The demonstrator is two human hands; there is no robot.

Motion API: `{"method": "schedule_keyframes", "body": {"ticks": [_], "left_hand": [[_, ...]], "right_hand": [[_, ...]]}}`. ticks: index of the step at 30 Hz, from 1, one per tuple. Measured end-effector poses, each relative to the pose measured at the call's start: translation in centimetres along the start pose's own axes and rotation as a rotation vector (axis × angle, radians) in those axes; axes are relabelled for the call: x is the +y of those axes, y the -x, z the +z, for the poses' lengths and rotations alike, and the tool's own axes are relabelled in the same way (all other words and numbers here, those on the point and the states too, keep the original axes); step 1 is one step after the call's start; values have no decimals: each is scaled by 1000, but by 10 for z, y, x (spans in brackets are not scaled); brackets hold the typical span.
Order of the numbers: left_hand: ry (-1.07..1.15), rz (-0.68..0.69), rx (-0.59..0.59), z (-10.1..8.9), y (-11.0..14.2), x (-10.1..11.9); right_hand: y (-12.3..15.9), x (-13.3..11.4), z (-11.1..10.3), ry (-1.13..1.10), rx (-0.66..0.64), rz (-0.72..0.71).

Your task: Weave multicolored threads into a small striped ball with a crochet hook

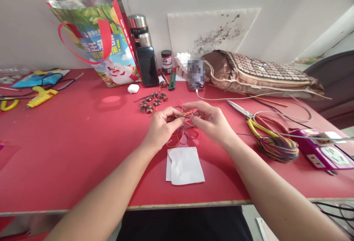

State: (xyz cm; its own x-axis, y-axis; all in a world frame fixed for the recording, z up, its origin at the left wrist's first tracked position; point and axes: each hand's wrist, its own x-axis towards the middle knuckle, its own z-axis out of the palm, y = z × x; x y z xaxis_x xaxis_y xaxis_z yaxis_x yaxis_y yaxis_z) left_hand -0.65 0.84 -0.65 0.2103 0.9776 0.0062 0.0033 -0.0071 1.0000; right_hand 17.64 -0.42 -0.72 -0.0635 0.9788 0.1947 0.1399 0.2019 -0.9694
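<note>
Both my hands meet above the middle of the red table [69, 152]. My left hand [162, 126] is closed in a pinch on the multicoloured cord [184, 134], which hangs in loose loops below my fingers. My right hand [210, 121] pinches the same cord from the other side, fingertips almost touching the left ones. A folded white tissue [184, 165] lies just in front of my hands. Several small finished knots of the same cord [153, 102] lie just beyond my left hand.
Scissors with yellow handles [250, 117], a coil of coloured cord [278, 148] and a purple power strip [323, 152] lie at the right. A phone [195, 73], a dark phone [147, 65], a printed bag [96, 38], a flask [139, 28] and a brown bag [260, 73] line the back. A yellow glue gun [41, 96] lies far left.
</note>
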Motion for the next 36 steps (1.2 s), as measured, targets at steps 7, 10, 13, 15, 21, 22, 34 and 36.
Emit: {"method": "schedule_keyframes", "body": {"ticks": [7,10,13,15,21,22,34,36], "left_hand": [[14,-24,20,0,0,1],[21,-32,29,0,-1,1],[35,-38,35,1,-2,2],[50,-44,39,3,-1,3],[177,-125,18,6,1,5],[211,-150,18,5,0,5],[426,-332,132,2,-6,4],[401,-306,127,4,-5,4]], "right_hand": [[-2,13,1,210,6,-105],[-1,8,5,211,76,-91],[1,4,9,182,162,-60],[0,4,10,167,209,-35],[-3,5,4,89,250,45],[-4,5,3,59,229,55],[0,0,10,-133,-11,243],[1,3,13,-172,-1,242]]}}
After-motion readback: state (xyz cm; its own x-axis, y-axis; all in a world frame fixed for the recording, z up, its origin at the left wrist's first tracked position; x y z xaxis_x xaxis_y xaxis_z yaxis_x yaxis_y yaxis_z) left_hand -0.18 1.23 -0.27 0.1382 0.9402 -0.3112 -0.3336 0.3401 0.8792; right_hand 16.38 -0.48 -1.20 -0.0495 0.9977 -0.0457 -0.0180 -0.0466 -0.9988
